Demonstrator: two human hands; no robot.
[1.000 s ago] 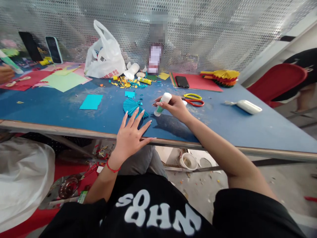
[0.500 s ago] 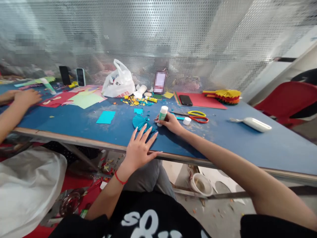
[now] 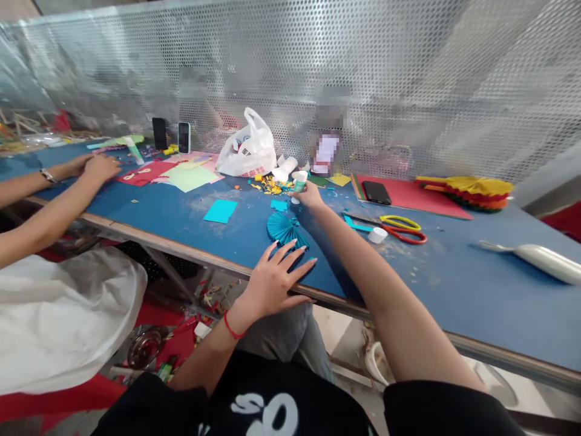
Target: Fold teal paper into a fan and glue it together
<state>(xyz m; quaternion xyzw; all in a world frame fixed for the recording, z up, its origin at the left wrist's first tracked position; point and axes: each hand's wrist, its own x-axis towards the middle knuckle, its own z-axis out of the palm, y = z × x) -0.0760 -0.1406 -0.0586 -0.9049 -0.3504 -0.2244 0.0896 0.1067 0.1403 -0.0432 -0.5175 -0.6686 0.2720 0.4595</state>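
Observation:
My right hand point(image 3: 309, 195) is shut around a white-and-green glue stick point(image 3: 298, 186) held upright, out over the blue table point(image 3: 408, 284). A pleated teal paper fan point(image 3: 284, 229) lies on the table between my hands. My left hand point(image 3: 275, 283) rests open at the table's front edge, fingers spread, with its fingertips at the fan's lower edge. A teal paper square point(image 3: 220, 211) and a smaller teal piece point(image 3: 279, 205) lie beyond the fan.
Yellow-and-red handled scissors point(image 3: 402, 229) and a white cap point(image 3: 377, 235) lie right of my arm. Beyond are paper scraps point(image 3: 272, 185), a white plastic bag point(image 3: 247, 148) and a phone on red card point(image 3: 376, 192). A co-worker's hands point(image 3: 97, 168) rest at the left.
The view has swung, shifting the table rightward in the picture. My right hand has carried the glue stick farther across the table, away from the fan. My left hand stays at the edge.

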